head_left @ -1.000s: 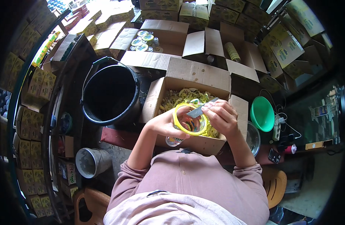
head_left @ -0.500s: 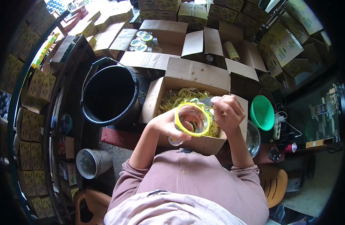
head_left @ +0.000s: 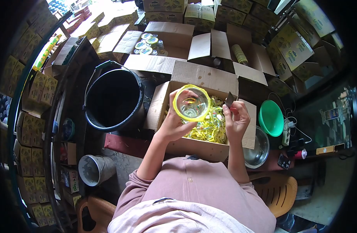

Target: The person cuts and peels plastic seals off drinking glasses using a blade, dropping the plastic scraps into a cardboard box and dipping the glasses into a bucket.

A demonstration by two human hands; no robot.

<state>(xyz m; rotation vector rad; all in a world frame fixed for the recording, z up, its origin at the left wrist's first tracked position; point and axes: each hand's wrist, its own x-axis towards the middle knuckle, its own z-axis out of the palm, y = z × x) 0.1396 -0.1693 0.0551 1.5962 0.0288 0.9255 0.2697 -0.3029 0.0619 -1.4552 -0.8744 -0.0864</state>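
Observation:
My left hand [head_left: 171, 127] is wrapped round a clear plastic cup [head_left: 193, 110] with a yellow band at its rim, the round end facing me. Between the thumb and fingers of my right hand [head_left: 238, 119] is a small dark knife blade [head_left: 229, 100], pointing up and standing apart from the cup. Beneath both hands lies an open cardboard box [head_left: 209, 74], holding a heap of yellow-green printed plastic strips [head_left: 209, 131]. Fingers of my left hand show through the cup's clear wall.
Left of the box stands a large black bucket [head_left: 94, 125]; a grey bucket [head_left: 85, 171] is lower down. To the right are a green bowl [head_left: 272, 118], a metal bowl [head_left: 260, 153] and a phone [head_left: 284, 160]. Behind, an open carton [head_left: 178, 34] holds several lidded cups [head_left: 146, 51].
The cup has moved slightly left and up, tilting in my left hand. My right hand has drawn away from its rim, and the blade now points upward.

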